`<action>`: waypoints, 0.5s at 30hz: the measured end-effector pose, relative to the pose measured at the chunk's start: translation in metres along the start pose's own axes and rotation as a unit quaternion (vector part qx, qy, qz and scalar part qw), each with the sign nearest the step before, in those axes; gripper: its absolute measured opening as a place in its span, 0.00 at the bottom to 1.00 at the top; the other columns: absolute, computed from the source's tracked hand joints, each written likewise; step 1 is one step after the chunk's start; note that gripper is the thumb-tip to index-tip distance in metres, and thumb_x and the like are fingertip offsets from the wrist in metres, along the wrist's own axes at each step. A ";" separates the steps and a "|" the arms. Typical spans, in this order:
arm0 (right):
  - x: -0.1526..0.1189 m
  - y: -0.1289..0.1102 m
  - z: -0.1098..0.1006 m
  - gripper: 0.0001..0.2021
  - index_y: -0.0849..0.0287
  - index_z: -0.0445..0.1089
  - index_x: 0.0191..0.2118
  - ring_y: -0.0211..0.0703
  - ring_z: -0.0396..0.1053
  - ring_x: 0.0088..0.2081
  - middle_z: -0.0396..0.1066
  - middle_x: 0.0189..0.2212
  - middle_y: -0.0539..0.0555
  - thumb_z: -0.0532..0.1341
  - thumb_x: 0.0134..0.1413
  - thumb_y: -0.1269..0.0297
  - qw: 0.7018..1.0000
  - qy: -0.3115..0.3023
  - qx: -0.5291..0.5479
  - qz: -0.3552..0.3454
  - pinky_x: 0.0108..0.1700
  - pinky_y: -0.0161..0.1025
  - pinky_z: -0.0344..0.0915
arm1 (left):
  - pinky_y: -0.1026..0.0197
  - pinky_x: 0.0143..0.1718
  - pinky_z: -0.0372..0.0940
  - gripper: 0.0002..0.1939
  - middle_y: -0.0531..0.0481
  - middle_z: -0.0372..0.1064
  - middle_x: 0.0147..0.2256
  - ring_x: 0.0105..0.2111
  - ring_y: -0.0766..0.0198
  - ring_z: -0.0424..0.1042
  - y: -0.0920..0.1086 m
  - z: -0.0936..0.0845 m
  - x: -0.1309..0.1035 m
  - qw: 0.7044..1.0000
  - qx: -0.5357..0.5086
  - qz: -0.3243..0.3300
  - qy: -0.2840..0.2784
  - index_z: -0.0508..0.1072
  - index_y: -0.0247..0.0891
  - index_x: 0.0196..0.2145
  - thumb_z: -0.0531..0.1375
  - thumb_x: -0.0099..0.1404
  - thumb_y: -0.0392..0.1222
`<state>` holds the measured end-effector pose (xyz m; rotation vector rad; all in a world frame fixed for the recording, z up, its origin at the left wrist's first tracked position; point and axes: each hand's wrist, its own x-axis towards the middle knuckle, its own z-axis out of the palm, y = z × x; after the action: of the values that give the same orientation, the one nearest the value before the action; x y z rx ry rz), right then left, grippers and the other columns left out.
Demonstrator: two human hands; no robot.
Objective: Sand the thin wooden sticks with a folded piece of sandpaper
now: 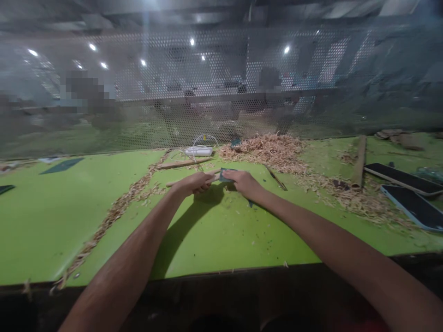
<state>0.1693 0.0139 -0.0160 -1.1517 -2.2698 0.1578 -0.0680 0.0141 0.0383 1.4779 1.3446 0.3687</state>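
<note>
My left hand (196, 182) is closed round a thin pale wooden stick (170, 184), whose end pokes out to the left of the fist. In my right hand (247, 182) is a small dark green piece of sandpaper (225, 174), pressed by the fingers against the stick's right part. Both hands are close together just above the green tabletop (221, 230). How far the sandpaper wraps round the stick is hidden by the fingers. A slim, dark-edged tool (276, 178), perhaps a knife, lies right of my right hand.
Behind my hands are a heap of wood shavings (270, 150), a white power strip (199, 151) and a wooden strip (183, 163). Two phones (417, 206) lie at the right near a wooden piece (360, 161). A perforated screen (214, 87) stands along the back. Green sheet (62, 166) rests left.
</note>
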 end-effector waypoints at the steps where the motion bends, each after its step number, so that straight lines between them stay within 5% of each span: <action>1: 0.000 0.002 -0.002 0.21 0.51 0.81 0.61 0.54 0.79 0.60 0.79 0.60 0.58 0.64 0.67 0.74 1.000 -0.002 0.000 0.030 0.65 0.58 0.74 | 0.63 0.21 0.42 0.21 0.58 0.50 0.21 0.18 0.70 0.46 0.000 -0.001 0.000 1.000 -0.012 -0.001 -0.008 0.62 0.41 0.29 0.59 0.75 0.56; 4: -0.001 0.008 -0.005 0.21 0.53 0.82 0.58 0.53 0.84 0.50 0.84 0.52 0.59 0.57 0.71 0.77 0.994 0.000 -0.019 0.111 0.58 0.60 0.79 | 0.63 0.21 0.42 0.17 0.59 0.49 0.21 0.18 0.70 0.45 0.002 -0.002 -0.001 0.999 -0.036 -0.002 -0.019 0.64 0.40 0.31 0.56 0.78 0.48; 7: 0.001 0.000 -0.001 0.23 0.52 0.82 0.59 0.54 0.81 0.57 0.80 0.58 0.58 0.59 0.69 0.78 0.998 0.016 -0.003 0.060 0.63 0.60 0.76 | 0.63 0.21 0.42 0.19 0.59 0.48 0.20 0.18 0.71 0.44 0.004 -0.001 -0.003 0.999 -0.032 -0.006 -0.011 0.61 0.41 0.29 0.54 0.79 0.48; 10: 0.003 -0.009 0.002 0.24 0.54 0.79 0.63 0.53 0.74 0.65 0.75 0.64 0.57 0.62 0.66 0.78 1.000 0.007 0.024 -0.014 0.70 0.56 0.69 | 0.64 0.21 0.41 0.23 0.59 0.47 0.20 0.18 0.72 0.43 0.004 0.001 -0.005 1.000 -0.010 0.000 -0.013 0.59 0.41 0.27 0.57 0.77 0.54; 15: 0.002 -0.001 -0.006 0.25 0.51 0.81 0.60 0.54 0.80 0.58 0.79 0.59 0.56 0.59 0.66 0.80 0.996 0.004 0.000 0.085 0.65 0.59 0.74 | 0.63 0.21 0.44 0.29 0.59 0.48 0.19 0.18 0.70 0.46 0.003 0.002 -0.008 0.999 0.033 0.026 0.005 0.60 0.42 0.27 0.60 0.70 0.69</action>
<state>0.1708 0.0137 -0.0100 -1.3426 -2.1643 0.2199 -0.0671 0.0073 0.0433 1.5691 1.3402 0.3689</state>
